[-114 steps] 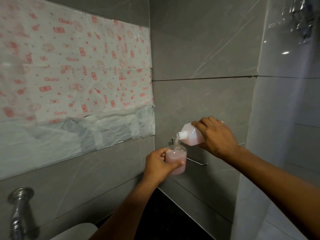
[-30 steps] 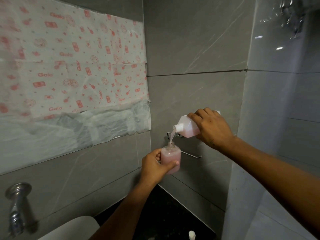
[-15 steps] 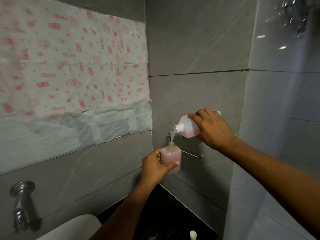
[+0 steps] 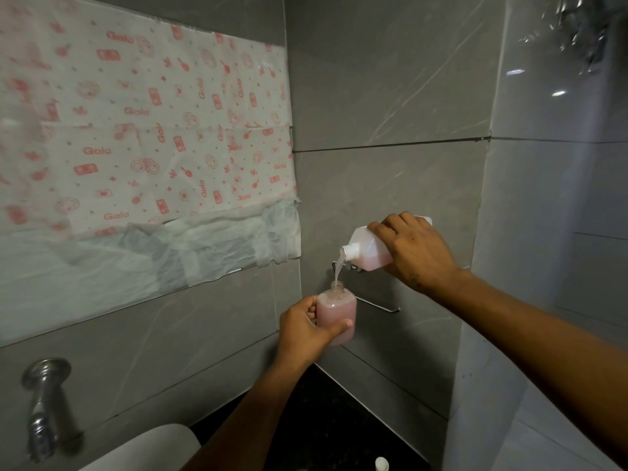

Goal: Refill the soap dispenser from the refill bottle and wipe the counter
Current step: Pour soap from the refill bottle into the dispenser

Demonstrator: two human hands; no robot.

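I see my left hand (image 4: 306, 329) gripping the clear squarish dispenser (image 4: 337, 312), nearly full of pink soap; my right hand (image 4: 413, 254) clasps the tilted white refill bottle (image 4: 365, 248), pouring

Dark, near-black table (image 4: 326, 419) low in view, filling corner where grey tiled walls meet. White basin (image 4: 153, 447) at its left, only rounded rim in view. Small white cap-like object (image 4: 381, 464) standing on table at bottom edge, mostly cut off; too little visible to identify.
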